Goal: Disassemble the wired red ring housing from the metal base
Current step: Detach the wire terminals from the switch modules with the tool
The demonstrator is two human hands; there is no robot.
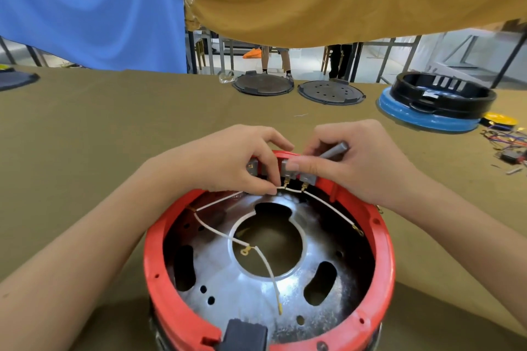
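Observation:
The red ring housing (383, 239) stands on the table in front of me, around a shiny metal base (248, 293) with a large round hole in its middle. White wires (219, 202) with gold terminals run across the inside. My left hand (228, 159) pinches a white wire at its terminal, under the grey connector block (308, 178) on the housing's far rim. My right hand (350, 162) presses its thumb on that block and holds a grey rod-shaped tool (336, 150) in curled fingers.
Two dark round lids (262, 84) (330, 92) lie at the table's far edge. At the far right sits a black ring housing (442, 94) on a blue ring, with a yellow part and loose coloured wires (507, 142) beside it. A black plug block (245, 335) sits on the near rim.

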